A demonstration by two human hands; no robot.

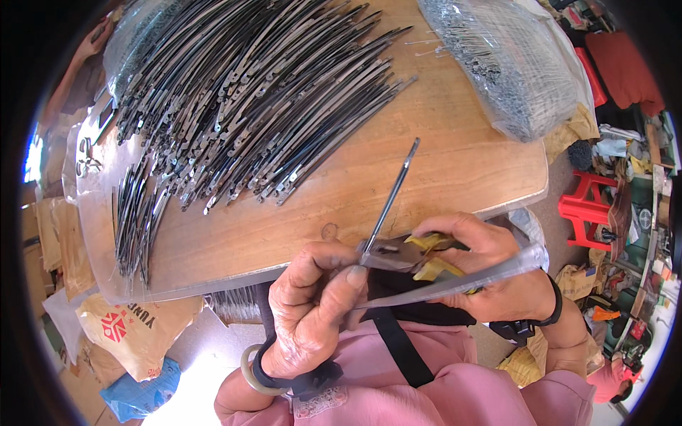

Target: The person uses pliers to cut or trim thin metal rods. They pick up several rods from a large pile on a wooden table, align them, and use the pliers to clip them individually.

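Between the thumb and fingers of my left hand (309, 312), a slim dark metal strip (391, 199) is pinched, its far end slanting up over the table edge. My right hand (497, 266) is closed round pliers (391, 257) with yellow grips. The pliers' jaws meet the strip right beside my left fingertips; exactly what they bite is hidden. A flat grey strip (462, 282), blurred, runs from my left fingers across in front of my right hand. I cannot tell if it joins the dark one.
A large heap of similar dark strips (249, 99) covers the far left of the wooden table (440, 156), with a smaller bunch (135, 220) nearer. A clear plastic bag of thin metal pieces (526, 85) lies far right. A red stool (588, 206) stands beyond the table's right side.
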